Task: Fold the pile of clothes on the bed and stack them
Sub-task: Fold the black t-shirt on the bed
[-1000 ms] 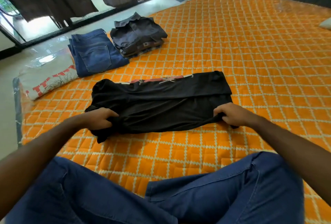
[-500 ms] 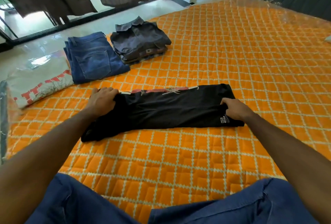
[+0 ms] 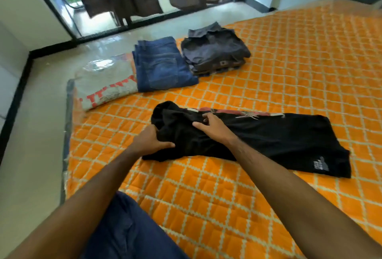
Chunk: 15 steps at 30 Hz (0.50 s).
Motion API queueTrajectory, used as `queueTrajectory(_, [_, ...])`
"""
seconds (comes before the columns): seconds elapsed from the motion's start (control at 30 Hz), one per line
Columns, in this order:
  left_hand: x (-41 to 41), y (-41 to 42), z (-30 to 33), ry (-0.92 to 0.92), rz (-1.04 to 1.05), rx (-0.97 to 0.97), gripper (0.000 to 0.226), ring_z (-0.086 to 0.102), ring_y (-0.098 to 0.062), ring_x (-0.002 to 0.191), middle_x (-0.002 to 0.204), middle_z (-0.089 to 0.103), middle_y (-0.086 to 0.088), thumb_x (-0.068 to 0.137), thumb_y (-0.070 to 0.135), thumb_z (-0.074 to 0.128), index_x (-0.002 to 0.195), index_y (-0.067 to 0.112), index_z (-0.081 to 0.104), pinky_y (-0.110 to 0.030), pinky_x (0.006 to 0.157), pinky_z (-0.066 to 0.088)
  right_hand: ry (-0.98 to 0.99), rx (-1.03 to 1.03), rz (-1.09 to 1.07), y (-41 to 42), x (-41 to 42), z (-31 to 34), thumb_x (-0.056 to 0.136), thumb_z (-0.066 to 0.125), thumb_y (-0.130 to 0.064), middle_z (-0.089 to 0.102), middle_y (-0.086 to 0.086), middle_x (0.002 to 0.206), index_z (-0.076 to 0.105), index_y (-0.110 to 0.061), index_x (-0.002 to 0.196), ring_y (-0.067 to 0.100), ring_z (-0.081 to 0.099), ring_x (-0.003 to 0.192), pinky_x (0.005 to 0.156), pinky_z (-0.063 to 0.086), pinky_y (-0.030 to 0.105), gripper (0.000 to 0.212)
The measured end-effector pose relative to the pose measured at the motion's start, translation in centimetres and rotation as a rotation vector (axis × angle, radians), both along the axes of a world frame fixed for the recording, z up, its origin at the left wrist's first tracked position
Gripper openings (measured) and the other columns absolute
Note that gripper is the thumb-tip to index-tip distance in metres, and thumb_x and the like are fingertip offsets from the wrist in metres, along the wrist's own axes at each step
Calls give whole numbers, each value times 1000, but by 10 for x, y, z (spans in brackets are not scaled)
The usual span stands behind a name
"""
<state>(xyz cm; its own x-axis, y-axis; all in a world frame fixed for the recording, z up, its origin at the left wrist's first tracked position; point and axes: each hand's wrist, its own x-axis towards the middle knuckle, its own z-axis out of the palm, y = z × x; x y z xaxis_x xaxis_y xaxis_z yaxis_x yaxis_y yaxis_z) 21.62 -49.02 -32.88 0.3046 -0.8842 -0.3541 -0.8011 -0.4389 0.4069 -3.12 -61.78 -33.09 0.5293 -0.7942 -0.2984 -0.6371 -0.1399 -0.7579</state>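
Presently, head view: a black garment [image 3: 268, 140], already narrowed into a long band, lies across the middle of the orange quilted bed [image 3: 299, 62], its bunched end towards 9 o'clock and its flat end, bearing a small white print, towards 3 o'clock. A strip of red-patterned fabric shows along its 12 o'clock edge. The left hand [image 3: 152, 142] grips the bunched cloth at the 9 o'clock end, fingers curled into the fabric. The right hand [image 3: 213, 127] lies on top of the garment just to the 3 o'clock side of the left, fingers spread and lightly bent; whether they pinch a layer or merely press it cannot be told.

Finished work sits at 11 to 12 o'clock of the garment, well apart from it: a folded grey top with red print [image 3: 107, 85] at the bed's corner, folded blue jeans [image 3: 163, 66] touching its 3 o'clock side, and a stack of dark folded clothes [image 3: 215, 52] just beside the jeans. The person's blue-trousered leg [image 3: 128, 229] fills the 6 o'clock foreground.

Progress, as judged: three folded groups are done; the black garment is mid-fold, probably awaiting its crosswise fold. No unfolded pile is in view. The folded groups sit side by side, so gathering them into one stack may remain.
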Motion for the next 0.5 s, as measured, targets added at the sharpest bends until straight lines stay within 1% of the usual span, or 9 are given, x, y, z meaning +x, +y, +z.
queueTrajectory(0.07, [0, 18, 2, -304, -101, 91, 104, 56, -26, 117, 125, 52, 2, 56, 88, 70, 131, 22, 43, -43, 91, 49, 99, -43, 42, -2, 39, 3, 84, 67, -68, 53, 6, 142, 49, -19, 140, 30, 44, 135, 113, 35, 54, 77])
queueTrajectory(0.1, [-5, 26, 2, -443, -189, 120, 104, 50, -28, 120, 129, 45, -1, 62, 85, 67, 136, 19, 38, -43, 93, 43, 145, -55, 60, -4, 50, 4, 83, 69, -68, 51, 6, 145, 49, -21, 140, 32, 40, 138, 113, 29, 57, 77])
queueTrajectory(0.13, [-7, 34, 2, -540, -277, 122, 103, 46, -30, 120, 132, 41, -3, 68, 84, 63, 140, 17, 33, -44, 93, 40, 181, -54, 80, -7, 64, 5, 82, 70, -66, 51, 6, 146, 49, -22, 141, 33, 40, 139, 113, 25, 58, 76])
queueTrajectory(0.2, [-3, 45, 1, -602, -389, 71, 92, 46, -29, 118, 133, 43, -3, 79, 80, 57, 143, 18, 31, -43, 91, 37, 222, -42, 99, -15, 79, 5, 83, 74, -56, 58, 4, 140, 53, -22, 136, 30, 49, 133, 114, 28, 57, 66])
queueTrajectory(0.27, [14, 50, -1, -471, -395, -30, 63, 50, -24, 115, 127, 53, 1, 90, 61, 60, 136, 24, 37, -40, 90, 34, 148, 3, 99, -23, 86, 7, 87, 77, -41, 68, 3, 126, 62, -19, 126, 27, 61, 120, 108, 42, 53, 47])
queueTrajectory(0.33, [33, 56, -3, -234, -393, -150, 40, 55, -17, 108, 113, 60, 8, 95, 48, 63, 124, 32, 41, -37, 87, 31, -45, 126, 81, -30, 83, 10, 90, 76, -24, 73, 4, 116, 69, -15, 121, 23, 69, 109, 96, 55, 40, 33])
queueTrajectory(0.37, [43, 60, -6, -116, -389, -179, 35, 58, -14, 104, 108, 61, 10, 95, 44, 65, 121, 35, 42, -37, 85, 32, -159, 207, 59, -33, 79, 11, 91, 75, -18, 75, 5, 114, 71, -13, 120, 22, 71, 106, 92, 57, 35, 29])
queueTrajectory(0.43, [56, 67, -12, 146, -369, -159, 27, 62, -11, 96, 104, 63, 8, 97, 37, 66, 115, 33, 47, -36, 80, 44, -346, 321, -55, -38, 71, 8, 93, 71, -10, 75, 8, 111, 71, -9, 116, 25, 71, 106, 91, 57, 34, 23])
queueTrajectory(0.5, [60, 71, -18, 372, -231, -126, 17, 61, -11, 85, 98, 62, 3, 99, 39, 62, 106, 26, 55, -33, 71, 47, -376, 306, -234, -43, 69, -2, 95, 67, -9, 72, 11, 109, 66, -11, 109, 30, 69, 106, 91, 55, 39, 14])
